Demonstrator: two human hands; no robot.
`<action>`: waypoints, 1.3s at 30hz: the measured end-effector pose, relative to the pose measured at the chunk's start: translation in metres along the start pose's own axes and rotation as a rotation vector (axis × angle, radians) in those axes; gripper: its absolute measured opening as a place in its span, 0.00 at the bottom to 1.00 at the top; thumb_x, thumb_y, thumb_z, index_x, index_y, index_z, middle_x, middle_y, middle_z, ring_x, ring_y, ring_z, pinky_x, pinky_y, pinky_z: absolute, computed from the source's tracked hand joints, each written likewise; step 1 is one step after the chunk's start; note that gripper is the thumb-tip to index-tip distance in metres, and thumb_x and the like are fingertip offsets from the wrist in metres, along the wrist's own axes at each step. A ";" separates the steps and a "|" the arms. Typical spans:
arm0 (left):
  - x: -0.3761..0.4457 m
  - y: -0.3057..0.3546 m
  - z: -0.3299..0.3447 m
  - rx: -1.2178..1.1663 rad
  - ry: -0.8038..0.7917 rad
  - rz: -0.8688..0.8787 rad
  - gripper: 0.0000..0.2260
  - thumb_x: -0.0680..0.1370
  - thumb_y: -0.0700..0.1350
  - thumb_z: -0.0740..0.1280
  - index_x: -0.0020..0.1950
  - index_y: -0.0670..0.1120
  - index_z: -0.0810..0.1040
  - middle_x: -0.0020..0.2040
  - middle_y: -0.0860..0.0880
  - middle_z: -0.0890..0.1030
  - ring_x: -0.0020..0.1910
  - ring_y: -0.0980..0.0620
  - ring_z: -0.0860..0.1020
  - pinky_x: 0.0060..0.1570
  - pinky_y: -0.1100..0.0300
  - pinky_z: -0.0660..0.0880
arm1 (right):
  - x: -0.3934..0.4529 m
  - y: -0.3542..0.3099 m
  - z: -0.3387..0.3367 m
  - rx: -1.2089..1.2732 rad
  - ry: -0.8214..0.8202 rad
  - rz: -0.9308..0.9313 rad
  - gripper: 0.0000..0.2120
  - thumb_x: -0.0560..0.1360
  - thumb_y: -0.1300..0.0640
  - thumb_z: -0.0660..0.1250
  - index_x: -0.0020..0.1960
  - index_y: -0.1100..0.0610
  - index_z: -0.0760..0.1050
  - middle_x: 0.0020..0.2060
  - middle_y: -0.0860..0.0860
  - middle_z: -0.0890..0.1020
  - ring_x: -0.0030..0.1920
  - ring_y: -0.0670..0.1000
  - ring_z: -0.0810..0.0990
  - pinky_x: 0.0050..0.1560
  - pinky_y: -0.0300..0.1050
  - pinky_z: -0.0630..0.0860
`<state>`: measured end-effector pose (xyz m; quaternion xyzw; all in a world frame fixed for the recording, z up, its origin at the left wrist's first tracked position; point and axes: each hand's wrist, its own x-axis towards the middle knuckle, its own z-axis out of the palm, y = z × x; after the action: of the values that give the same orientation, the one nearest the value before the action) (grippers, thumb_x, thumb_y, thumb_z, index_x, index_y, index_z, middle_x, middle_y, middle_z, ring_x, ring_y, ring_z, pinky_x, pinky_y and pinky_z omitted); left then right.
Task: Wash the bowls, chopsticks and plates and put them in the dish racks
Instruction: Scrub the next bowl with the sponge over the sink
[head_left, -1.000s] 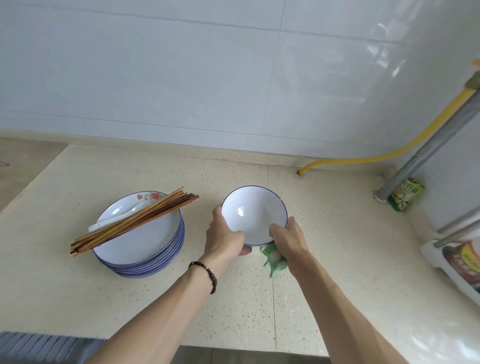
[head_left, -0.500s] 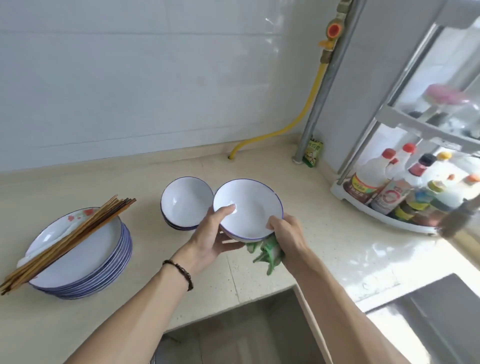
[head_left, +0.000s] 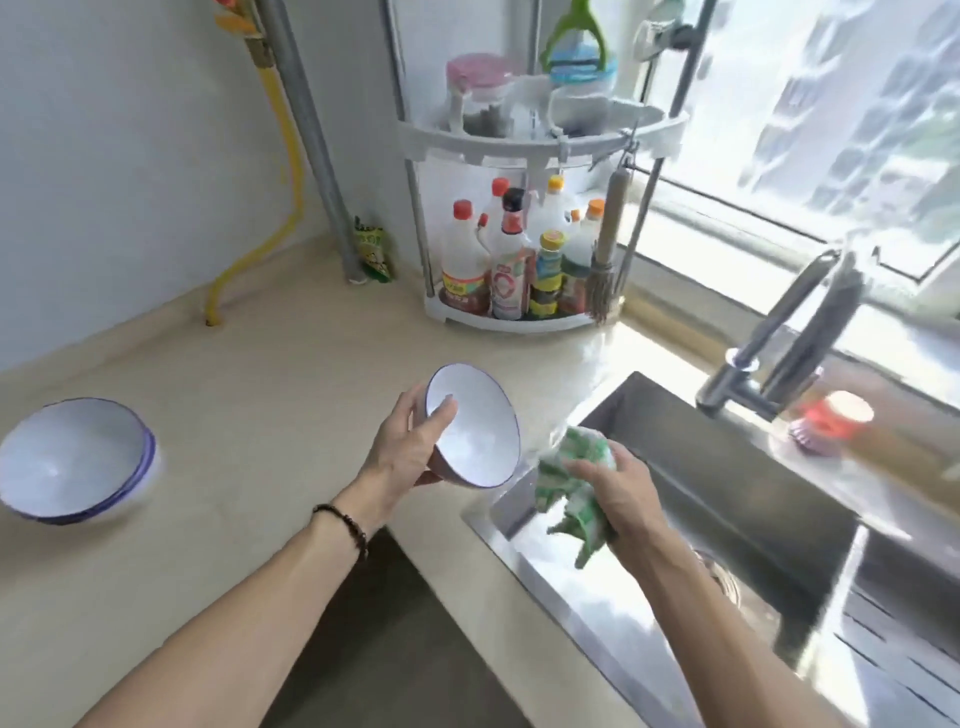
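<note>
My left hand (head_left: 404, 453) grips a white bowl with a blue rim (head_left: 480, 428), thumb inside the rim, tilted toward the right above the counter edge. My right hand (head_left: 621, 486) holds a crumpled green and white dishcloth (head_left: 574, 467) over the left edge of the steel sink (head_left: 727, 499). A stack of white blue-rimmed bowls (head_left: 72, 462) stands on the beige counter (head_left: 249, 395) at the far left. The plates and chopsticks are out of view.
A steel tap (head_left: 779, 353) reaches over the sink from the right. A white corner rack (head_left: 524, 228) with several bottles stands at the back. A grey pipe (head_left: 311, 140) and yellow hose (head_left: 280, 171) run up the wall. A red-capped scrubber (head_left: 831, 421) sits beside the tap.
The view has swung right from the plates to the sink. My right hand let go of the bowl and moved over the sink with the cloth. My left hand carried the bowl rightward.
</note>
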<state>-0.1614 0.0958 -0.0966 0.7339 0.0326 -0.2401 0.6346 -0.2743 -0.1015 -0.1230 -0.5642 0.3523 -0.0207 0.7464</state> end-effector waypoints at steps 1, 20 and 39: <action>0.001 0.000 0.017 0.081 -0.020 0.022 0.29 0.75 0.62 0.71 0.73 0.57 0.69 0.69 0.53 0.74 0.59 0.51 0.78 0.39 0.56 0.82 | 0.001 0.003 -0.017 0.011 0.014 -0.002 0.19 0.71 0.68 0.73 0.59 0.56 0.78 0.46 0.60 0.85 0.37 0.59 0.84 0.40 0.66 0.81; -0.011 0.013 0.131 0.898 -0.125 0.136 0.36 0.77 0.69 0.61 0.80 0.56 0.58 0.76 0.49 0.69 0.72 0.44 0.69 0.69 0.50 0.69 | -0.003 0.015 -0.115 -0.108 0.091 -0.084 0.25 0.74 0.71 0.58 0.57 0.44 0.78 0.40 0.47 0.82 0.30 0.42 0.78 0.30 0.34 0.72; -0.018 -0.006 0.120 0.478 -0.177 0.077 0.32 0.69 0.79 0.52 0.61 0.61 0.78 0.54 0.52 0.82 0.53 0.47 0.80 0.56 0.46 0.77 | -0.018 0.012 -0.061 -1.502 -0.473 -0.517 0.43 0.76 0.66 0.64 0.82 0.49 0.43 0.81 0.53 0.54 0.80 0.53 0.53 0.79 0.46 0.48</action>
<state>-0.2168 -0.0116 -0.1044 0.8399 -0.1088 -0.2800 0.4521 -0.3256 -0.1397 -0.1312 -0.9652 -0.0350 0.1683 0.1971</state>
